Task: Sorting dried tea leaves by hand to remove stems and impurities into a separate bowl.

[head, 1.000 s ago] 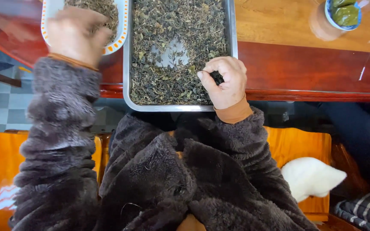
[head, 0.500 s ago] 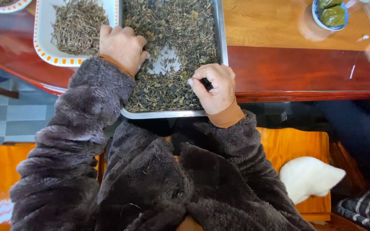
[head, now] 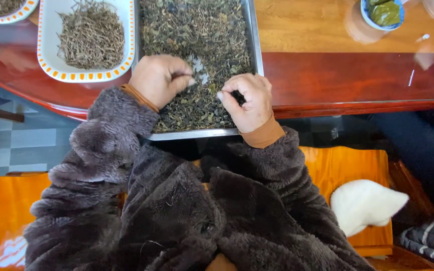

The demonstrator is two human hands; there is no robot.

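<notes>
Here, nearest, both hands rest in the near end of a metal tray [head: 255,45] of dried green leaves [head: 197,30] on the red desk [head: 357,75]. The left hand [head: 159,80] lies curled on the leaves, fingers together, thumb tip touching them. The right hand [head: 247,100] pinches a dark bit between thumb and forefinger. Farther left stands a white dish [head: 46,65] of dry stems [head: 91,37]; far right, a small bowl [head: 365,12] of greens.
</notes>
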